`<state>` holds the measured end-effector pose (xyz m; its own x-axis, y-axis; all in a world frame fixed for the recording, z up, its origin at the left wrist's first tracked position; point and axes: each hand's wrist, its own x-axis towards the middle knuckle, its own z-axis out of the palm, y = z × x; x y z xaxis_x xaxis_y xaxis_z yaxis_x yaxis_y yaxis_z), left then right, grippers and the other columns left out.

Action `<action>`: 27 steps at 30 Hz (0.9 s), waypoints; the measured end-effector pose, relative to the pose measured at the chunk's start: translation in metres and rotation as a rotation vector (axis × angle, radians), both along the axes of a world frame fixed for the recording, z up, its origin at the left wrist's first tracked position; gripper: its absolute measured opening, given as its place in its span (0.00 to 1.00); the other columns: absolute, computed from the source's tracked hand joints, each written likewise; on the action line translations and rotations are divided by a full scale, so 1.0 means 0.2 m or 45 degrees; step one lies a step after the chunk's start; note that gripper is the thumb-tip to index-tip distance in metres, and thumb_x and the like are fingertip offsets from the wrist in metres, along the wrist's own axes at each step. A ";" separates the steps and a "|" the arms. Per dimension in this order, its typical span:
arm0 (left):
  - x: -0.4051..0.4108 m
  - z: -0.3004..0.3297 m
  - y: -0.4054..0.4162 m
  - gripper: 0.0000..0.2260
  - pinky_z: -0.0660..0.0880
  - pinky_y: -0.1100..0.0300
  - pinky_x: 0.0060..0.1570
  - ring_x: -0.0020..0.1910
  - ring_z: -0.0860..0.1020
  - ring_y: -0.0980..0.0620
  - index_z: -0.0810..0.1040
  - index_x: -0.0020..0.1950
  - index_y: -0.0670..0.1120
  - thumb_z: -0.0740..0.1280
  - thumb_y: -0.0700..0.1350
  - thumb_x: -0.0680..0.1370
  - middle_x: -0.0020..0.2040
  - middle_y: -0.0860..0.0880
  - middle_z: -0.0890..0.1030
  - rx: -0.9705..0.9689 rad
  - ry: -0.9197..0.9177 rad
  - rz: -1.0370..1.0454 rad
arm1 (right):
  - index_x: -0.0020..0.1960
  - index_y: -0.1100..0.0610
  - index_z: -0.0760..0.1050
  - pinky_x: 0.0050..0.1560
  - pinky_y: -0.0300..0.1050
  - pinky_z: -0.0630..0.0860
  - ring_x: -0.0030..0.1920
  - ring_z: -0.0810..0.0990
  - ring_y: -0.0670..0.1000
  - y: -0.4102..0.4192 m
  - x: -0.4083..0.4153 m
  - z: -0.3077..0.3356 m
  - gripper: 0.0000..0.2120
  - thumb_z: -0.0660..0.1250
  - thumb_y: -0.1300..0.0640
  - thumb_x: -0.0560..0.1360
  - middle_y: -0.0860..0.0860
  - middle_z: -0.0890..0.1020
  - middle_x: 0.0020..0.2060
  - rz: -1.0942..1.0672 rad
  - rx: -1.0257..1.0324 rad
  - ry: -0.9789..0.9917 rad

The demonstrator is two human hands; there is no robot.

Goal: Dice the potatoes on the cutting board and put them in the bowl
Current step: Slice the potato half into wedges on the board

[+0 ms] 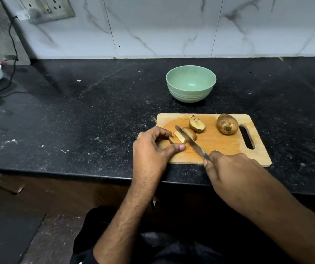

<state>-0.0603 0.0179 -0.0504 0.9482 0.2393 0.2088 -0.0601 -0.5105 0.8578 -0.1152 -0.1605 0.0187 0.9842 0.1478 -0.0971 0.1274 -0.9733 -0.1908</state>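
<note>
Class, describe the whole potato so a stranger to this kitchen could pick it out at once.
Start at the wooden cutting board on the black counter, in front of the green bowl. Go to its right end, beside the handle slot: the whole potato lies there. Unlike the halved and sliced pieces further left, it is uncut and fully skinned over.

Rectangular wooden cutting board (219, 145): whole brown potato (227, 124), halved potato (197, 124) cut-face up, partly sliced half (185, 135), probably three slices. Pale green bowl (191, 83) behind, empty.
</note>
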 end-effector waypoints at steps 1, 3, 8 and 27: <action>0.00 0.00 0.01 0.19 0.76 0.63 0.53 0.52 0.77 0.61 0.82 0.48 0.56 0.82 0.59 0.61 0.48 0.59 0.82 0.016 -0.014 0.003 | 0.56 0.47 0.70 0.33 0.45 0.67 0.34 0.70 0.47 0.00 0.00 0.01 0.14 0.49 0.44 0.84 0.47 0.73 0.34 -0.002 0.011 -0.007; -0.02 0.00 0.03 0.19 0.76 0.61 0.55 0.54 0.78 0.60 0.83 0.49 0.55 0.82 0.59 0.62 0.48 0.60 0.82 0.025 -0.031 -0.006 | 0.52 0.46 0.67 0.30 0.42 0.65 0.34 0.70 0.45 0.01 0.00 0.02 0.12 0.48 0.44 0.84 0.47 0.74 0.34 0.006 0.041 -0.007; -0.05 -0.02 0.07 0.12 0.76 0.60 0.57 0.54 0.79 0.61 0.85 0.49 0.54 0.80 0.52 0.69 0.49 0.61 0.82 0.068 -0.058 -0.042 | 0.52 0.46 0.67 0.29 0.39 0.65 0.34 0.72 0.43 0.03 -0.01 0.01 0.12 0.49 0.43 0.84 0.47 0.74 0.34 0.043 0.071 0.034; -0.05 -0.02 0.01 0.08 0.70 0.76 0.46 0.45 0.79 0.63 0.86 0.48 0.49 0.79 0.47 0.71 0.44 0.57 0.81 0.105 -0.131 0.029 | 0.60 0.52 0.70 0.38 0.46 0.70 0.36 0.70 0.50 0.15 -0.06 -0.03 0.15 0.48 0.47 0.85 0.47 0.70 0.34 0.075 0.068 0.013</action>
<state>-0.0696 0.0209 -0.0549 0.9152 0.2387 0.3246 -0.1330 -0.5815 0.8026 -0.1276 -0.1303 0.0132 0.9726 0.2110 -0.0973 0.1822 -0.9525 -0.2442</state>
